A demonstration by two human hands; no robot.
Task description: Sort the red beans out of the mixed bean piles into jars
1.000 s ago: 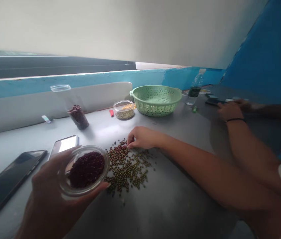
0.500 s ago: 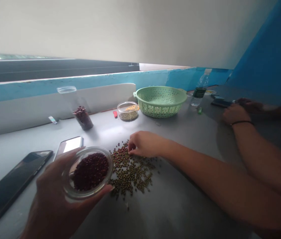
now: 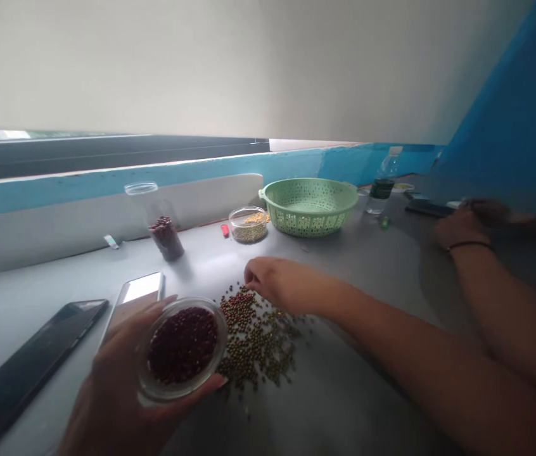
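Observation:
My left hand (image 3: 120, 373) is wrapped round a clear round container (image 3: 223, 339), tilted so that its small dark red beans (image 3: 182, 345) show. On the table beside it lies a loose spread of beans, with red ones (image 3: 238, 307) at the upper left and green ones (image 3: 263, 351) over the rest. At the top of this spread, my right hand (image 3: 280, 282) has its thumb and fingers pinched together. Whatever is between the fingertips is hidden.
Two phones, one black (image 3: 35, 361) and one light (image 3: 137, 294), lie left. Behind stand a tall jar of beans (image 3: 166, 237), a divided clear tub (image 3: 248, 226), a green basket (image 3: 310, 218) and a bottle (image 3: 382, 187). A co-worker's braceleted hand (image 3: 460, 228) is at right.
My right hand has lifted slightly away from the red beans, its fingers still pinched. The camera view has shifted, so everything sits lower in the picture. My left hand keeps hold of the container.

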